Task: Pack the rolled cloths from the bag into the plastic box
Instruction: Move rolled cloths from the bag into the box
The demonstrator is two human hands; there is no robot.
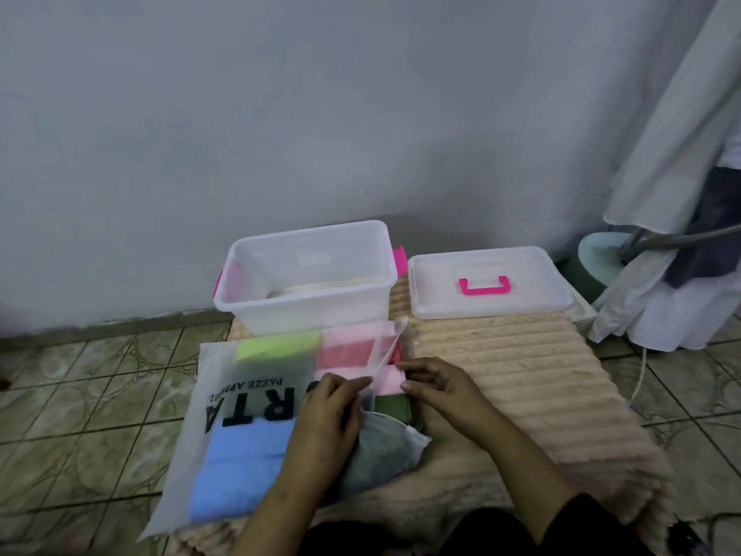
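Frosted bag [224,399] lies lengthwise toward the box [308,274]; both hands' grips apparently pinch its mouth.

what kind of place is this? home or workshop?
Likely a home, working at floor level: a tiled floor against a plain wall, a plush ribbed mat laid out as the work surface, and clothes hanging at right.

Frosted bag [224,399] blurs cloth shapes inside, left hand [328,411] covers part of its black lettering, forearms cut off at bottom edge, hanging white fabric [673,154] cropped at right edge.
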